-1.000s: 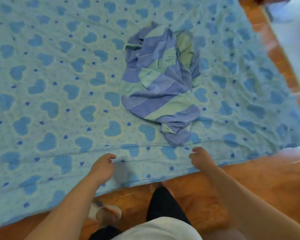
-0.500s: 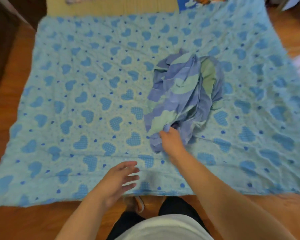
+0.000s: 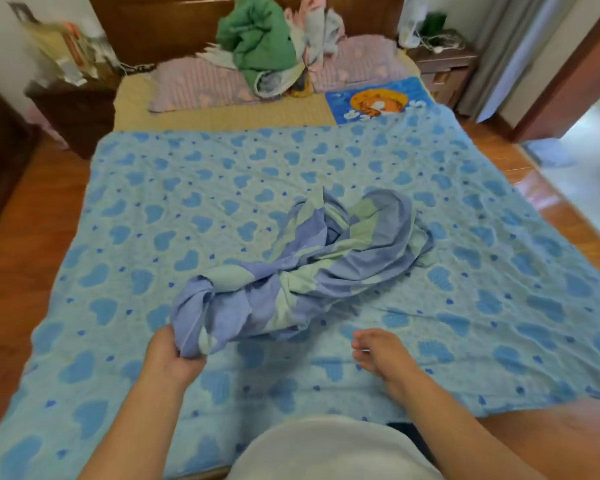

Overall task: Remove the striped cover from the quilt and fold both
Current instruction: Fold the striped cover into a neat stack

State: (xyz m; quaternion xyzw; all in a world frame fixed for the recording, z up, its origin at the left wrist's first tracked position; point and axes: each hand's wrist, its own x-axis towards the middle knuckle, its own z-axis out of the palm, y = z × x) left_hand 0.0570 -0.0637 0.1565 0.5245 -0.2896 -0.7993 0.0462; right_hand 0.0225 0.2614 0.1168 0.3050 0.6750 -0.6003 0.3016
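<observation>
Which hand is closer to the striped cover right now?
Left. The left hand grips the near end of the striped cover, bunched on the quilt. The right hand hangs apart from it, just to the near right, holding nothing.

One striped cover [image 3: 312,268] is lying bunched on one heart-patterned quilt [image 3: 194,202]. Two hands are showing: the left hand [image 3: 168,355] and the right hand [image 3: 381,351]. Two nightstands are standing by the bed, the left nightstand [image 3: 73,116] and the right nightstand [image 3: 440,71]. One green garment [image 3: 257,39] is sitting at the headboard.
</observation>
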